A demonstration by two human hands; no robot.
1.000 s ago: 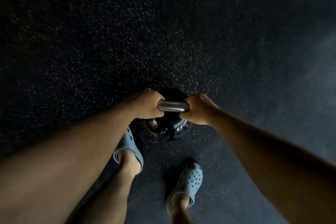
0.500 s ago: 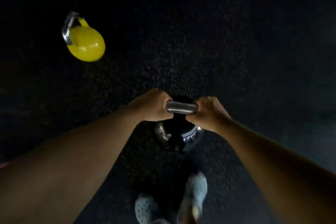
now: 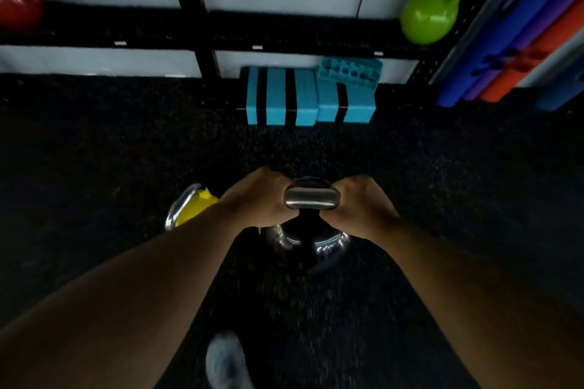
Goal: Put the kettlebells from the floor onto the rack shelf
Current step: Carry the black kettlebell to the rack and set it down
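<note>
Rack shelf [image 3: 284, 29], a long black metal rail along the pale wall, has come into view ahead; half a second ago only dark floor and the tops of the blue foam blocks [image 3: 281, 95] showed. The glossy black kettlebell with a steel handle [image 3: 311, 197] hangs between both arms, clear of the speckled black rubber floor [image 3: 94, 151]. The left hand [image 3: 262, 199] and the right hand [image 3: 354, 205] each have their grip clamped on an end of that handle, knuckles up, just as before. The yellow kettlebell [image 3: 192, 207], earlier well off to the left, now sits on the floor just beside the left forearm, partly hidden by it. A green kettlebell [image 3: 426, 17] already rests on the shelf at the right end, and a red one [image 3: 15, 3] at the far left. Judging by this, the carry is under way and the open middle stretch of shelf is the likely landing spot; the yellow one remains to be fetched.
</note>
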